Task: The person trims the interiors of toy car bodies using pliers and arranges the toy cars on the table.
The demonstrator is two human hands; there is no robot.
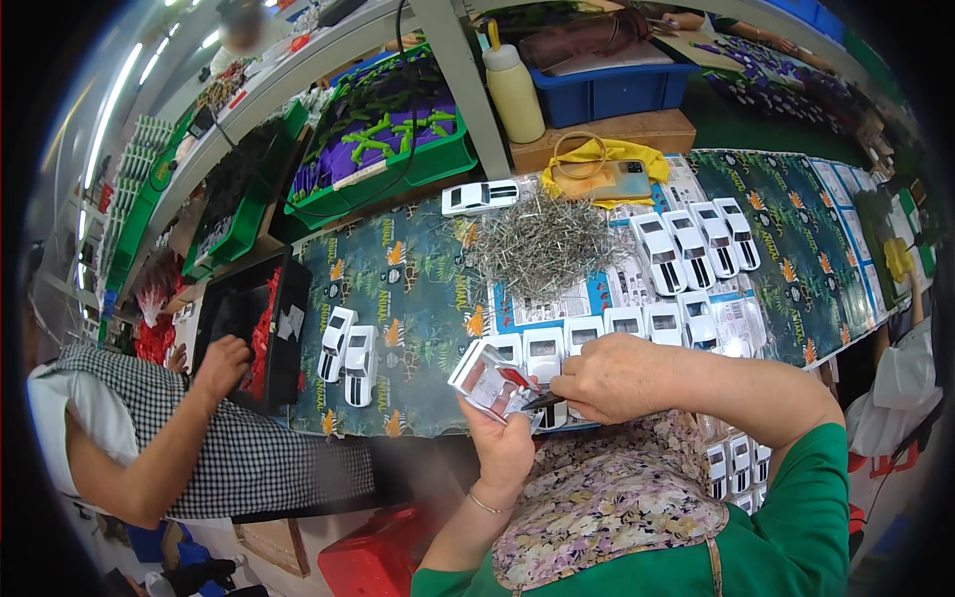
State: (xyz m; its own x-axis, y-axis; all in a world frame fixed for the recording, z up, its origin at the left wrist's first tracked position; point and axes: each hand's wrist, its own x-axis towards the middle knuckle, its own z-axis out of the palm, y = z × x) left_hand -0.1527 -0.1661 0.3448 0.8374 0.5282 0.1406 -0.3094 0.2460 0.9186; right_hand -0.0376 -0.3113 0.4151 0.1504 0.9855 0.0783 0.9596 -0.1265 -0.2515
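Note:
My left hand [497,453] is closed around a white toy car body [489,382], which is tilted so that its red inside shows. My right hand [609,380] pinches a thin dark piece [543,402] against the near side of that car. Whether it is a tool or a car part I cannot tell. Just beyond my hands runs a row of white toy cars [624,320]. Farther back lies a heap of thin metal pins or wires [545,244]. Several white cars with black stripes [680,249] stand right of the heap.
At left, a co-worker's hand [221,366] reaches over a black bin [288,328] of red parts. Two white cars [359,364] sit between us. Behind are a green crate [383,177], a cream bottle [513,95], a blue bin [612,97], and a phone [634,179] on yellow cloth.

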